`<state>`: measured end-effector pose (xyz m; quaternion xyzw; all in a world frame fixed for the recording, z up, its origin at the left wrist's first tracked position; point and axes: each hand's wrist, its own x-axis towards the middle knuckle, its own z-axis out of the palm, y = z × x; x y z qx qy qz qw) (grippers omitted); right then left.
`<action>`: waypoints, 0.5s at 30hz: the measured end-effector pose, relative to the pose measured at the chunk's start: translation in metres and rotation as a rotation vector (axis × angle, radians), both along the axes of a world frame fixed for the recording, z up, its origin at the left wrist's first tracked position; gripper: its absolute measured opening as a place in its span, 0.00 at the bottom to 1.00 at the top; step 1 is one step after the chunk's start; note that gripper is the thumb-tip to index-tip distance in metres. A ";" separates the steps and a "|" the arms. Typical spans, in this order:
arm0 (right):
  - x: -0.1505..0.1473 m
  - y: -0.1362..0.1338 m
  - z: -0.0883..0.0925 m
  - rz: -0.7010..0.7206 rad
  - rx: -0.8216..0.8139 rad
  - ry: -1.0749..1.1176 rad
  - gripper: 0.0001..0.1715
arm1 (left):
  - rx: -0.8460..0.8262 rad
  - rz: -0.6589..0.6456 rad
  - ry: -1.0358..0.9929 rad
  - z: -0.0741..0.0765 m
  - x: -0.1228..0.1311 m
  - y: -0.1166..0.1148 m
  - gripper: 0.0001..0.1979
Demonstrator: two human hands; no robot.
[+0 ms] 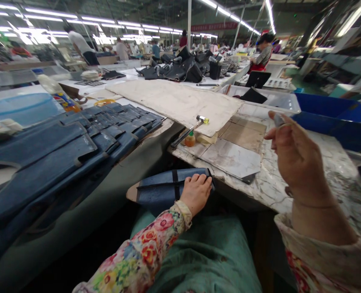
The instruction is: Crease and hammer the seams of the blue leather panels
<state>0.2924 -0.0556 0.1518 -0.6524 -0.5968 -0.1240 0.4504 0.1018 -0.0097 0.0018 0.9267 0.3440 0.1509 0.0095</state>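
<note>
A blue leather panel (156, 183) with black straps and a tan tip lies across my lap, near the table's edge. My left hand (197, 189) rests over its right end, with the fingers bent over the dark edge. My right hand (299, 158) is raised above the marbled tabletop, fingers loosely curled and partly apart. A grey covering (279, 120) shows on one of its fingertips; I make out nothing gripped there. Nearest to it on the table are a grey slab (232, 158) and a brown board (244, 132).
Overlapping blue leather pieces (107, 134) cover the left bench. A hammer (186, 134) leans by a small orange bottle (190, 139) near a cream cloth (180, 99). Behind stand a white tray (278, 103), a blue bin (329, 122) and black bags (183, 69). A person (262, 53) is farther back.
</note>
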 end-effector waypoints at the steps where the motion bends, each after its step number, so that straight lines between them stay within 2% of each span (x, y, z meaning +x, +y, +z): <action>1: 0.004 0.004 -0.012 -0.020 -0.025 -0.046 0.27 | 0.002 0.000 0.001 0.000 0.000 0.000 0.16; 3: 0.011 0.014 -0.052 -0.056 -0.151 -0.113 0.27 | 0.014 -0.013 0.007 -0.002 -0.001 0.001 0.16; 6: 0.019 0.026 -0.123 -0.051 -0.501 -0.117 0.26 | 0.035 -0.027 0.007 -0.006 -0.004 0.001 0.16; 8: 0.021 0.030 -0.156 -0.013 -0.572 -0.116 0.24 | 0.043 -0.023 0.000 -0.008 -0.005 0.001 0.16; 9: 0.022 0.031 -0.164 0.006 -0.578 -0.118 0.23 | 0.043 -0.020 -0.005 -0.009 -0.006 0.001 0.16; 11: 0.020 0.033 -0.163 0.025 -0.558 -0.123 0.22 | 0.033 -0.021 -0.011 -0.009 -0.007 0.002 0.16; 15: 0.006 0.034 -0.127 0.119 -0.435 -0.166 0.21 | 0.003 -0.023 -0.042 -0.007 -0.013 0.002 0.16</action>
